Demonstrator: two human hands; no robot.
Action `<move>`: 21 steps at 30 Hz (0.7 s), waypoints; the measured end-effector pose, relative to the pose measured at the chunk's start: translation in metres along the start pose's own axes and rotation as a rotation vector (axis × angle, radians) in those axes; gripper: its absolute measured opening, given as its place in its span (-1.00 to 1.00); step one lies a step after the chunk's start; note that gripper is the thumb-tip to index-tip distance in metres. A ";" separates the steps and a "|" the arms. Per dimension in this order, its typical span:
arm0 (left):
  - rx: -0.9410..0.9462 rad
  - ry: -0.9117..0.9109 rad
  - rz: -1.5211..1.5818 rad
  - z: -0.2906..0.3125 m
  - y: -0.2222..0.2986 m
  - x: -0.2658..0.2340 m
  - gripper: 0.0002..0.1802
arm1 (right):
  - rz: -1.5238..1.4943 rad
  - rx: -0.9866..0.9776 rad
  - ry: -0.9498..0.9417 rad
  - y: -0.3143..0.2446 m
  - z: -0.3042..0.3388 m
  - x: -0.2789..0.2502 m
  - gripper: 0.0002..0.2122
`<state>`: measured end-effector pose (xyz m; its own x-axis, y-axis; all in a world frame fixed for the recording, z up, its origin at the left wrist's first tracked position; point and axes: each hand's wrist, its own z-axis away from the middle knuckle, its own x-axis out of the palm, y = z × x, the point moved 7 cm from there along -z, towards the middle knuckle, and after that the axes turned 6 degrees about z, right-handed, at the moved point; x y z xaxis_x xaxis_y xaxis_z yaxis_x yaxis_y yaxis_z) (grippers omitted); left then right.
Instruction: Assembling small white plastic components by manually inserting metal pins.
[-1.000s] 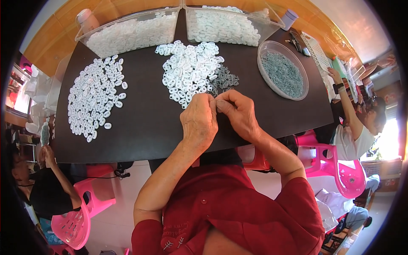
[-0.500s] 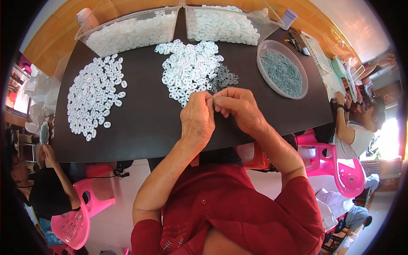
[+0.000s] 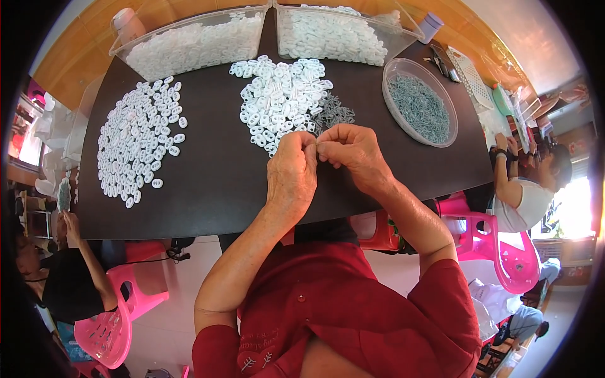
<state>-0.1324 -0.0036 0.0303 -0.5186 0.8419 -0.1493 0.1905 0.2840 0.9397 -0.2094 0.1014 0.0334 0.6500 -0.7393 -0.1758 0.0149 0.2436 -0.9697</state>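
Note:
My left hand (image 3: 293, 167) and my right hand (image 3: 354, 156) meet fingertip to fingertip above the dark table, at the near side of a heap of small white oval plastic pieces (image 3: 277, 94). Both are closed in a pinch. Whatever sits between the fingertips is too small and too covered to make out. Beside the white heap, just past my right fingers, lies a little pile of grey pins (image 3: 334, 112). A spread of similar white oval pieces (image 3: 135, 142) covers the table's left part.
Two clear bins of white pieces, left (image 3: 195, 47) and right (image 3: 334, 34), stand along the far edge. A round clear tub (image 3: 421, 104) of grey-green pins is at the right. Other people sit at both sides, near pink chairs (image 3: 517, 258).
My right hand's fingers have shifted slightly, with the knuckles a little higher. Both hands stay together in nearly the same place.

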 end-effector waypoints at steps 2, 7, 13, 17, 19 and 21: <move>-0.015 -0.017 -0.053 0.001 0.000 -0.001 -0.90 | 0.007 -0.022 0.006 -0.003 0.000 0.001 -0.88; 0.130 0.035 -0.190 0.003 0.009 -0.003 -0.86 | 0.009 -0.064 0.050 -0.004 0.005 0.004 -0.87; -0.013 -0.006 -0.102 -0.001 0.002 -0.001 -0.86 | -0.002 -0.155 0.159 -0.003 0.003 -0.003 -0.88; 0.213 0.018 -0.346 -0.001 0.009 0.004 -0.88 | -0.103 -0.111 0.201 -0.003 0.001 -0.017 -0.90; 0.262 -0.007 -0.441 -0.004 0.009 0.008 -0.88 | -0.119 -0.130 0.212 -0.001 -0.001 -0.021 -0.91; 0.368 -0.073 -0.607 -0.006 0.014 0.018 -0.83 | -0.047 -0.122 0.196 0.002 -0.001 -0.021 -0.91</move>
<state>-0.1443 0.0121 0.0426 -0.5679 0.5112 -0.6451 0.1617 0.8378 0.5215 -0.2237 0.1170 0.0348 0.4907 -0.8587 -0.1479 -0.0581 0.1371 -0.9889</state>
